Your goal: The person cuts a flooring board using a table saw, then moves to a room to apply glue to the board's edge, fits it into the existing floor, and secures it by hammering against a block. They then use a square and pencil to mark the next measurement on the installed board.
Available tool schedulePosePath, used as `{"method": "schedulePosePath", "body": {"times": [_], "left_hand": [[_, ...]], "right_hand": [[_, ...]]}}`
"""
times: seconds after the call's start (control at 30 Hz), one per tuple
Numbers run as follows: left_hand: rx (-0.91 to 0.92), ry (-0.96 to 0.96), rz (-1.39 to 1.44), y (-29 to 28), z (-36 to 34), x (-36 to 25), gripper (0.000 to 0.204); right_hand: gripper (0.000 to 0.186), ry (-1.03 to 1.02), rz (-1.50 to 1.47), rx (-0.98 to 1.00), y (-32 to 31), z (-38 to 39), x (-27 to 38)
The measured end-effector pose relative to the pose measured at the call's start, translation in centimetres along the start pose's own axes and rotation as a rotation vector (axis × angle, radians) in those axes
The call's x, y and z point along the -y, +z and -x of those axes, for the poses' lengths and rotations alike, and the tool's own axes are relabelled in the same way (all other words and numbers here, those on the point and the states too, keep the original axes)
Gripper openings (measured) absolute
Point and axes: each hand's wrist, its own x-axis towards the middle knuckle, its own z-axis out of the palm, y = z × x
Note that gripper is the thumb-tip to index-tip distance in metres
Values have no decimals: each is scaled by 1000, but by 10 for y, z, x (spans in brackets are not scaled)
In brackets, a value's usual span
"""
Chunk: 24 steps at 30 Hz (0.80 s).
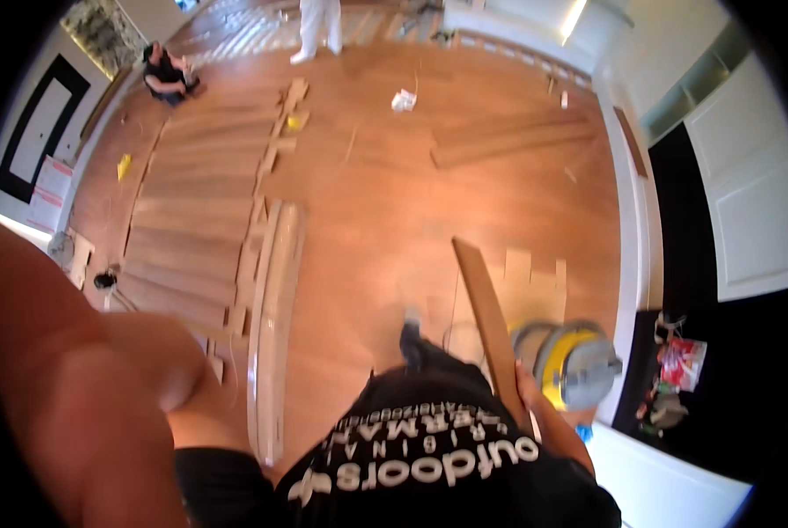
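My right hand (535, 400) is clasped on the near part of a plank (485, 312), with my palm and fingers along its right edge. The plank is at my right side, tilted, and its far end slants forward and a little to the left over the floor (368, 211). I cannot tell whether that end touches anything. My left arm (68, 378) is bent and raised close to the camera, filling the lower left; the hand at its end is out of sight, so I cannot tell its grip.

Just right of the plank sits a yellow-and-grey vacuum (574, 365), and behind the plank lie flat pieces of cardboard (517, 264). Below me show my black shirt (429, 422) and one foot (411, 327), left of the plank.

To my left, a long wrapped pack (275, 326) lies on the floor, next to a wide row of boards (191, 211) set side by side. More loose planks (508, 141) lie ahead on the right, with a crumpled white thing (404, 100) to their left. Far off, one person sits (169, 77) at the left and another stands in white trousers (319, 26). A black counter (720, 370) runs along my right, bearing a red packet (683, 364).
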Motion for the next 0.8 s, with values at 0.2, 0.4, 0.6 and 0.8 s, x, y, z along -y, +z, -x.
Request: {"method": "schedulePosePath", "body": {"times": [0.2,0.4,0.6,0.8], "left_hand": [[272,-600,-278,28,117,227,48],[687,-1295,-100,139,317,338,45],[1001,-745,216,357,330,493,55],[1402,-368,293,500,256,664,55]], "right_hand": [[77,-28,529,-122,39,-94,341],[71,-195,605,-113,52,-187,543],[60,-264,899,-218,94,-211,793],[58,-463,1039,-248,76,-312,954]]}}
